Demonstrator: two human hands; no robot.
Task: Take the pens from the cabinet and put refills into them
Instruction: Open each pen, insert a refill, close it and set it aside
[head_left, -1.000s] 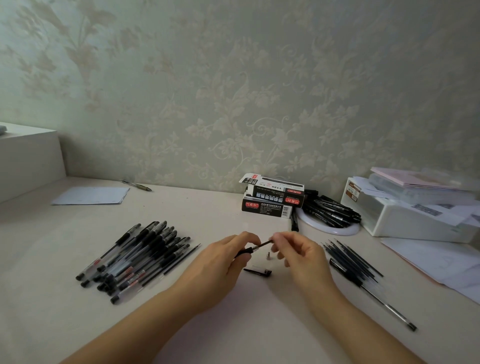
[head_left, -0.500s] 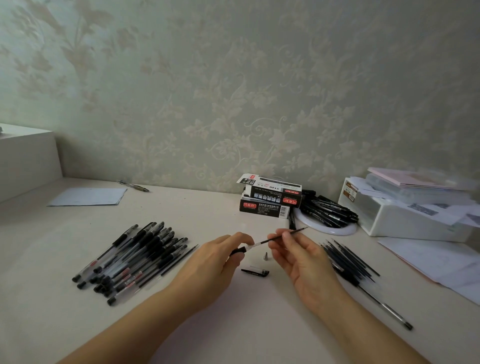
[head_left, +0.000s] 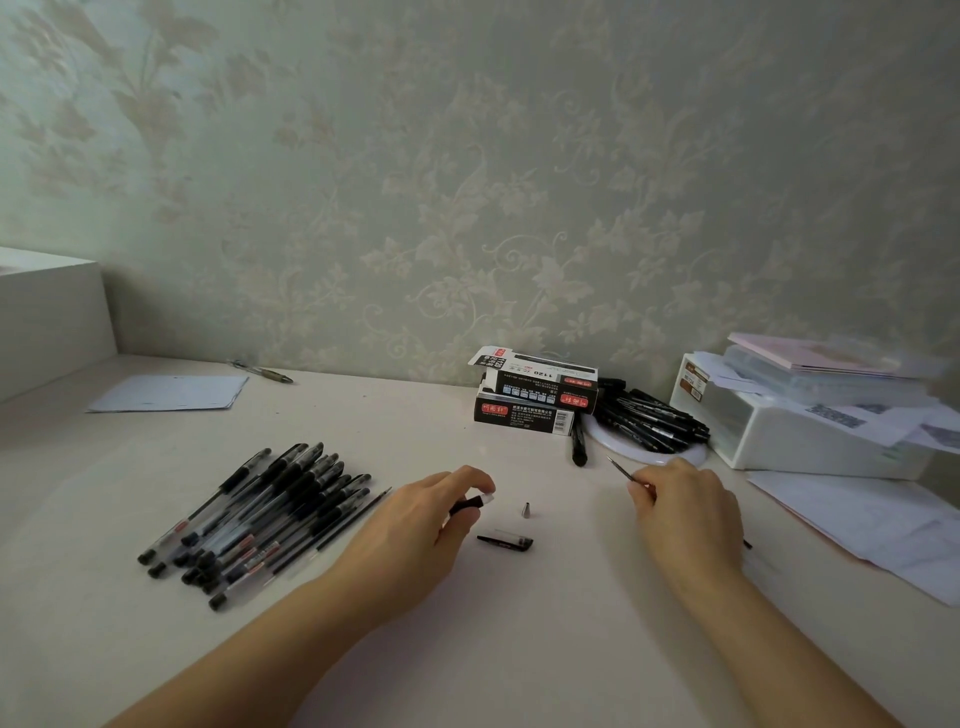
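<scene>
The left hand (head_left: 415, 525) grips a pen barrel (head_left: 470, 503), fingers and thumb curled round it so that only its black grip and pale open end stick out past the fingertips. Well apart from it, the right hand (head_left: 680, 512) pinches a thin refill (head_left: 621, 469), whose metal tip points up and away from the hand toward the wall; a short dark end shows behind the heel of that hand. Between the two hands, on the pale desk (head_left: 519, 649), a small metal cone tip (head_left: 525, 510) stands upright, and just nearer the person lies a black pen cap (head_left: 505, 540) on its side. To the outer side of the left hand a pile of pens (head_left: 260, 514) lies fanned on the desk, caps mostly toward the person, with a loose refill along its near edge. Beyond the hands, against the wall, two stacked pen boxes (head_left: 535, 397) sit with the upper one's flap open. Beyond the right hand a white round dish (head_left: 670, 457) holds a heap of black markers (head_left: 652, 418), one marker lying off the dish beside the boxes. Farther out on the right stands a white storage box (head_left: 810, 441) topped with papers and a pink booklet, and loose sheets (head_left: 872, 525) lie on the desk. Far beyond the left hand lie a sheet of paper (head_left: 169, 393) and a single pen (head_left: 262, 370) by the wall.
</scene>
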